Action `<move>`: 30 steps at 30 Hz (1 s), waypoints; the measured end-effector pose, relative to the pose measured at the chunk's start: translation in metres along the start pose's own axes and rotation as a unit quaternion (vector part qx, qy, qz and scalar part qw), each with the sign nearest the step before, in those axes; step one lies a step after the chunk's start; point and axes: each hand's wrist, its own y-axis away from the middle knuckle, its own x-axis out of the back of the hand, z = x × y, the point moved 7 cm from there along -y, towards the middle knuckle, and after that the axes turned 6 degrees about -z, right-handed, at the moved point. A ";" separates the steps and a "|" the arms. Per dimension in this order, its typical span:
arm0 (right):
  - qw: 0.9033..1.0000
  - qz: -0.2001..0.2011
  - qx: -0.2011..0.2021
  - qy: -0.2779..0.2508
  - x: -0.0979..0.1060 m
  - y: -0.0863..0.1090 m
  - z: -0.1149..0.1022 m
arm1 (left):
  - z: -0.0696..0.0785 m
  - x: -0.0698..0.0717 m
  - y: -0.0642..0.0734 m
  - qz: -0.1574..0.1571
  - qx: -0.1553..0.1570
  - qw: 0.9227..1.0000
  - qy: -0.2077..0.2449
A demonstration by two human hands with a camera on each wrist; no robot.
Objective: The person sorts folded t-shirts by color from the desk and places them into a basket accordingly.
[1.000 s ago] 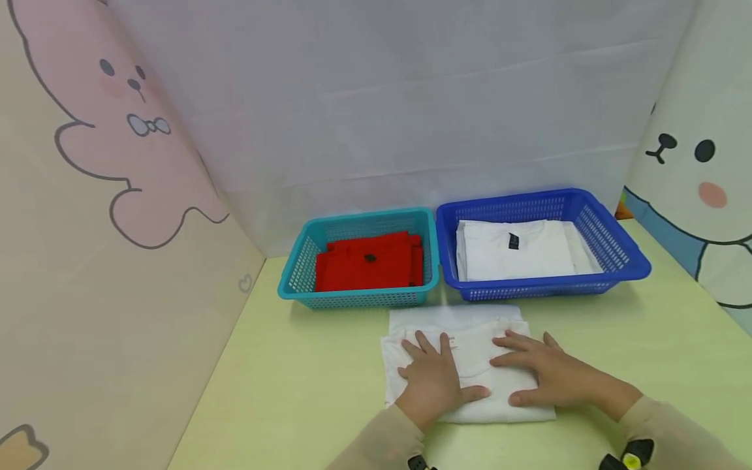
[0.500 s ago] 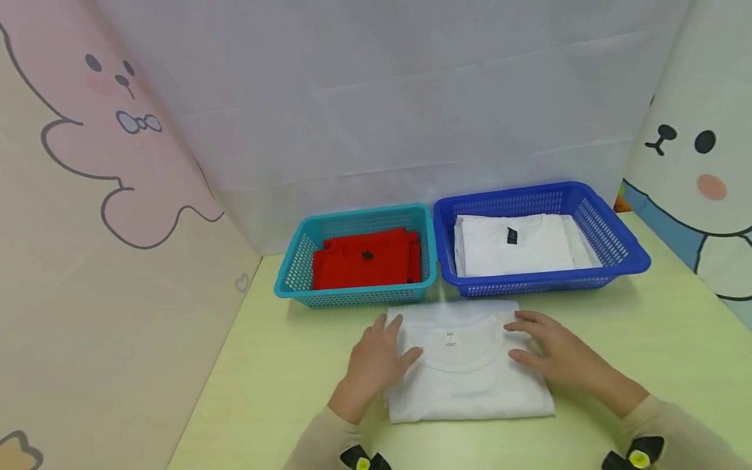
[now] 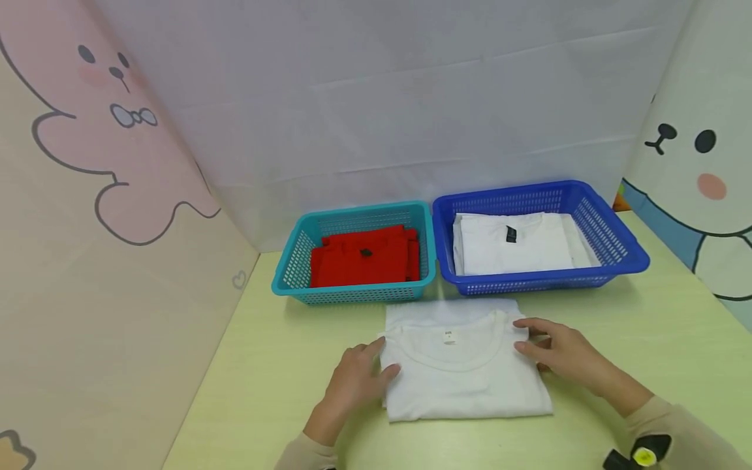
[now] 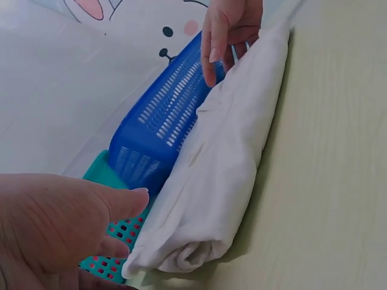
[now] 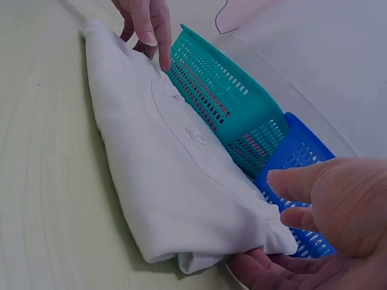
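Observation:
A folded white T-shirt point(image 3: 464, 388) lies flat on the table in the head view, its round collar and small label facing up. At its left edge is my left hand point(image 3: 355, 377), fingertips near the upper left corner and thumb over the side. My right hand point(image 3: 566, 352) is at the opposite edge. In the right wrist view, the right fingers point(image 5: 260, 269) reach to the shirt's lower edge, partly hidden, while the thumb stands apart above it. The left wrist view shows the left thumb point(image 4: 130, 202) apart from the cloth too.
Behind the shirt stands a teal basket point(image 3: 352, 295) with folded red clothes point(image 3: 364, 261). A blue basket point(image 3: 546, 273) beside it holds folded white shirts point(image 3: 517, 251). A white cloth backdrop point(image 3: 376, 117) hangs behind both, with cartoon-printed panels at the sides.
Both hands lay spread on top of the shirt and have moved outward to its left and right edges. The collar and label are now uncovered. The baskets keep their places.

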 end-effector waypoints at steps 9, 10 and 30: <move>0.996 -0.049 -0.029 -0.064 -0.011 -0.013 0.003 | 0.013 -0.013 -0.009 -0.040 -0.043 0.986 0.154; 0.996 -0.053 -0.023 -0.062 -0.012 -0.015 0.003 | 0.012 -0.015 -0.010 -0.048 -0.036 0.981 0.183; 0.986 -0.059 -0.013 -0.155 -0.029 -0.018 0.003 | 0.002 -0.039 -0.027 -0.103 0.007 0.920 0.377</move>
